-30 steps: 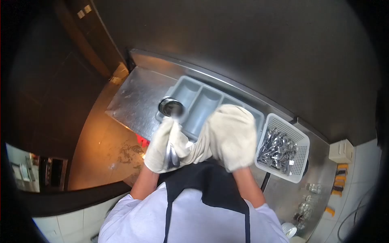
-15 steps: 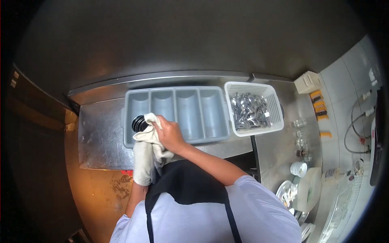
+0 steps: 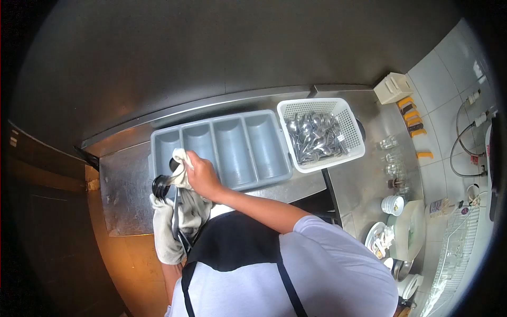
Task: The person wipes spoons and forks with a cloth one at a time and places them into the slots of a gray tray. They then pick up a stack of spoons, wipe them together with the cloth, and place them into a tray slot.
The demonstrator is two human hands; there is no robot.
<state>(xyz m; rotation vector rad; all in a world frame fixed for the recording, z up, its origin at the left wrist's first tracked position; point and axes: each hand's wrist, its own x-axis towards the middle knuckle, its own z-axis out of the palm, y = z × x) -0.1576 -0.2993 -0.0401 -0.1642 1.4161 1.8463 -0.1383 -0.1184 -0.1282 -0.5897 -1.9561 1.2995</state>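
Note:
A whitish cloth (image 3: 165, 235) drapes over my left hand and hides its fingers. Out of that cloth stick several dark, glossy spoons (image 3: 160, 186), their rounded ends stacked together and their long handles running down toward the apron. My right hand (image 3: 203, 177) is closed on another part of the cloth, with one dark spoon (image 3: 173, 164) poking out of its fold. Both hands are at the near left corner of a grey cutlery tray (image 3: 244, 117), whose visible compartments hold nothing. To its right, a white perforated basket (image 3: 357, 153) contains a heap of metal cutlery (image 3: 317, 137).
The tray and basket stand on a steel counter (image 3: 124, 190) against a dark wall. Further right are glasses (image 3: 393, 169), stacked white bowls (image 3: 392, 205) and a plate of scraps (image 3: 377, 238). Yellow-handled tools (image 3: 412, 116) lie beside a beige box (image 3: 392, 88).
My hands have moved apart, the left one lower and to the left with the bundled spoons. One spoon now shows separately at my right hand. The view has turned slightly.

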